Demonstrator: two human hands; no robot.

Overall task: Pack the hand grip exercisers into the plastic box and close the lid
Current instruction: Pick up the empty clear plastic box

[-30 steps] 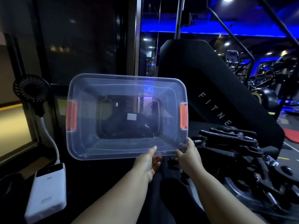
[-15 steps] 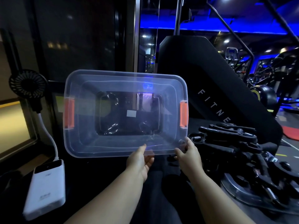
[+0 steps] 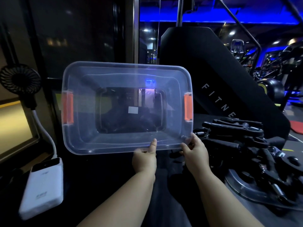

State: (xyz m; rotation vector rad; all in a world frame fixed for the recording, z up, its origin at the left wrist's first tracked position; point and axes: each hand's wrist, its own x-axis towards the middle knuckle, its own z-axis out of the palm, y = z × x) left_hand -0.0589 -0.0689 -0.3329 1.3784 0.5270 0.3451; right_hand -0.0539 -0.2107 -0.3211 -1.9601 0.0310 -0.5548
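Note:
A clear plastic box (image 3: 82, 141) with two orange side latches is tipped up so its open mouth faces me; nothing lies inside it. My left hand (image 3: 145, 158) pinches the box's lower rim, thumb on the inner side. Near the lower right corner, my right hand (image 3: 195, 153) grips the same rim. A heap of black hand grip exercisers (image 3: 242, 140) with metal springs lies to the right on the dark table, partly on a clear lid (image 3: 246, 190).
A white power bank (image 3: 43, 185) lies at the left, cabled to a small black fan (image 3: 20, 82). A large black fitness machine (image 3: 205, 76) stands behind the box. Gym equipment under blue light fills the far right.
The box has stayed tipped toward me and shifted slightly left. My left thumb has moved up over the rim's inner side; my right hand keeps its grip.

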